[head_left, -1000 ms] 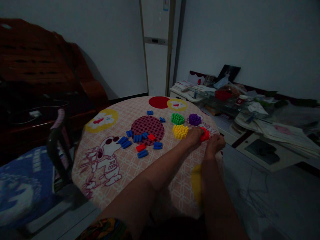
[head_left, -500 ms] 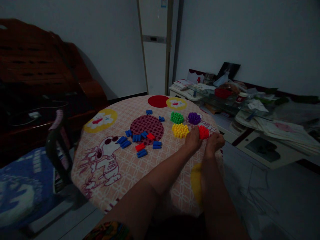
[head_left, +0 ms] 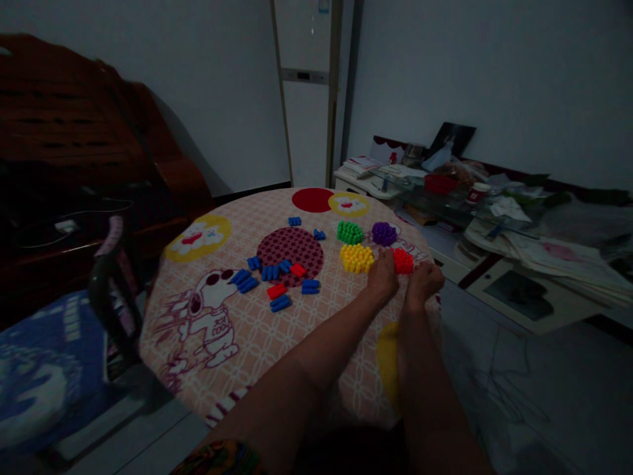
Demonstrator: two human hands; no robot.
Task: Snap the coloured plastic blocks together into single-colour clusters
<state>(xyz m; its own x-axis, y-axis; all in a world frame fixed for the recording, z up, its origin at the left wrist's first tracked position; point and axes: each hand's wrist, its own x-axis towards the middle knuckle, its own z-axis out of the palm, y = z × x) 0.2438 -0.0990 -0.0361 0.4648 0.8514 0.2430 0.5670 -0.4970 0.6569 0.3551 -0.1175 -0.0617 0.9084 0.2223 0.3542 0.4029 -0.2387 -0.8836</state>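
Cupped at the left side of a bundle of small red plastic pieces is my left hand, its fingers curled together. My right hand closes on the same bundle from the right, fingers bent inward. Most fingertips of both hands are hidden. Just left of my left hand stands a bundle of yellow pieces. Behind it are a green bundle and a purple bundle, both packed tight and upright.
Several blue pieces and a few red pieces lie scattered on the round table's patterned cloth. A chair stands at the left. Beyond the table, at right, is a cluttered glass-topped cabinet.
Hardly anything differs. Both hands stay around the red bundle, and the view has shifted very slightly.
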